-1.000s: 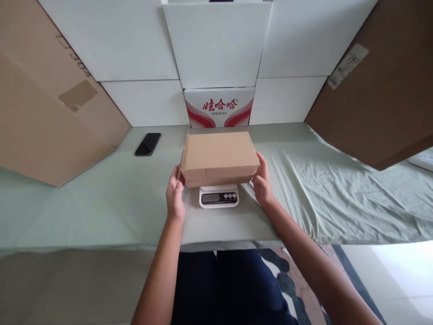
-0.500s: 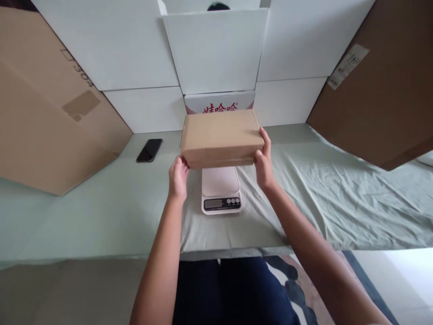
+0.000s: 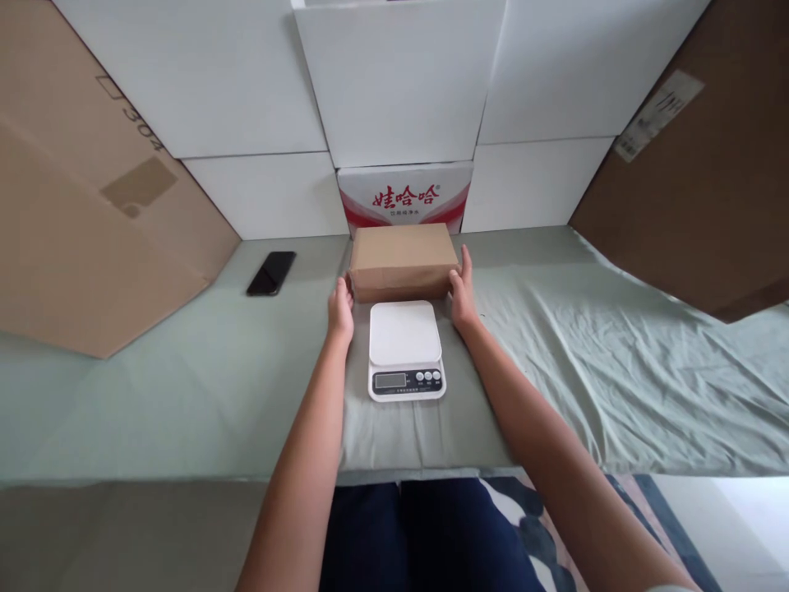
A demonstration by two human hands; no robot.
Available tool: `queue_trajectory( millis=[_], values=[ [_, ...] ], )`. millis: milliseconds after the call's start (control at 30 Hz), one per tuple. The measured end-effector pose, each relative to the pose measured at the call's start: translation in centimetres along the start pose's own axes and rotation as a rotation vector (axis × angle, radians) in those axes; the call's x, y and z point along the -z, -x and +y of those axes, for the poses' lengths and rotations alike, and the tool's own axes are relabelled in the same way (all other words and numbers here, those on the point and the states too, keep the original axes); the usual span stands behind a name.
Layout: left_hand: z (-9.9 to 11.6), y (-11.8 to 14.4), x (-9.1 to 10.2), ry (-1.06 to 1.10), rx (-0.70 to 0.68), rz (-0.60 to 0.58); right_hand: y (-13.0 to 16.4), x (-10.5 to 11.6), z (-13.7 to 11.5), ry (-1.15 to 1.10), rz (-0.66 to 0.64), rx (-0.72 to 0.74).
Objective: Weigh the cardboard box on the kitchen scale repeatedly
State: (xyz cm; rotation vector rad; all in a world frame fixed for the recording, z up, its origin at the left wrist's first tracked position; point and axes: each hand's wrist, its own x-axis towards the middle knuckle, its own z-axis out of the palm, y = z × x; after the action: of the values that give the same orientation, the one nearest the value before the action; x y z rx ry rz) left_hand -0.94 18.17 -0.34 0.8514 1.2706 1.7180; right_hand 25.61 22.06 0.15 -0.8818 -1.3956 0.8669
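Brown cardboard box clasped between both hands, behind the scale

Your left hand (image 3: 341, 311) grips the left end of the brown cardboard box (image 3: 403, 259), and your right hand (image 3: 462, 296) grips the right end, thumb at the front corner, index finger sticking up along the side. You have the box just behind the white digital kitchen scale (image 3: 407, 353), long side facing you; can't tell if its base fully bears on the cloth. The scale's plate is bare, display and buttons toward you, your forearms on either side. Right behind the box: a white carton (image 3: 405, 196) with red characters and red swooshes. Black smartphone (image 3: 271, 273) lies to your left on the pale green cloth (image 3: 185, 370). Large cardboard panels stand at left (image 3: 74, 205) and right (image 3: 690, 189).
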Motion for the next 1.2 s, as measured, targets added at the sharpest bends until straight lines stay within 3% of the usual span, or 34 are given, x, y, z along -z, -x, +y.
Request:
queue_trajectory(
  millis=[167,333,467,633,767,867,967,1200],
  values=[
    [0.5,0.6,0.5,0.005,-0.026,-0.013,0.2,0.2,0.7,-0.066,0.011,-0.124],
    [0.6,0.9,-0.1,-0.014,-0.002,-0.072,0.5,0.0,-0.5,0.04,-0.049,0.014],
    [1.9,1.5,-0.6,0.025,-0.123,-0.073,1.0,-0.2,-2.2,0.014,-0.059,0.142],
    [3.7,6.6,0.8,0.005,-0.27,-0.083,4.6,0.8,-4.5,0.066,-0.042,0.233],
    [3.5,13.3,3.9,-0.069,-0.269,-0.106,9.7,2.5,-5.3,0.096,-0.087,0.189],
    [2.9,16.7,5.6,-0.093,-0.237,-0.138,12.6,3.5,-5.4,0.087,-0.127,0.121],
    [2.7,17.5,6.0,-0.095,-0.214,-0.148,13.7,3.9,-5.7,0.07,-0.117,0.076],
    [3.0,16.5,5.1,-0.113,-0.181,-0.137,13.3,3.4,-6.8,0.019,-0.123,0.006]
  ],
)
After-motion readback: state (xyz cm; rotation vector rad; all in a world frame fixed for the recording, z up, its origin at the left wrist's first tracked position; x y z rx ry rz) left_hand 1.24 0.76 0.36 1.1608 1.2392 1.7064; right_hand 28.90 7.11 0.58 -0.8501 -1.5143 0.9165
